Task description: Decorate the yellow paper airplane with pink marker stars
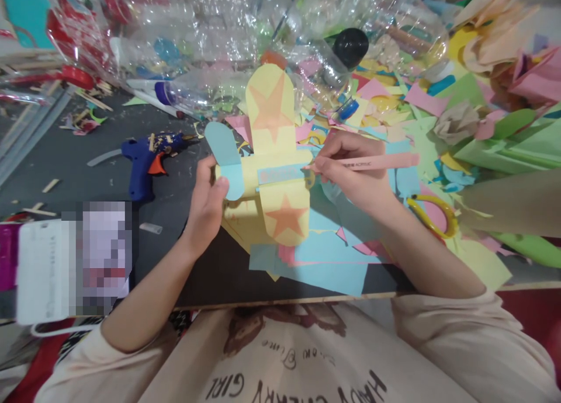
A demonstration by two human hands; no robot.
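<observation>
A yellow paper airplane model [274, 141] with orange stars on its rounded wings lies across the middle of the table. My left hand [207, 201] pinches its tail end, where light-blue tail pieces [223, 143] are attached. In my right hand [350, 169] is a pink acrylic marker [381, 162], its tip at the right end of a light-blue paper strip [280, 175] on the body. Pinkish marks, too small to read, run along that strip. Beneath the model are blue and yellow paper sheets [333, 274].
A blue glue gun [142, 169] lies left of my left hand. Yellow-handled scissors [438, 216] rest near my right forearm. Plastic bottles [193, 96] and clear wrap fill the back; paper scraps [473, 128] pile up at right. A white power strip [39, 271] sits at front left.
</observation>
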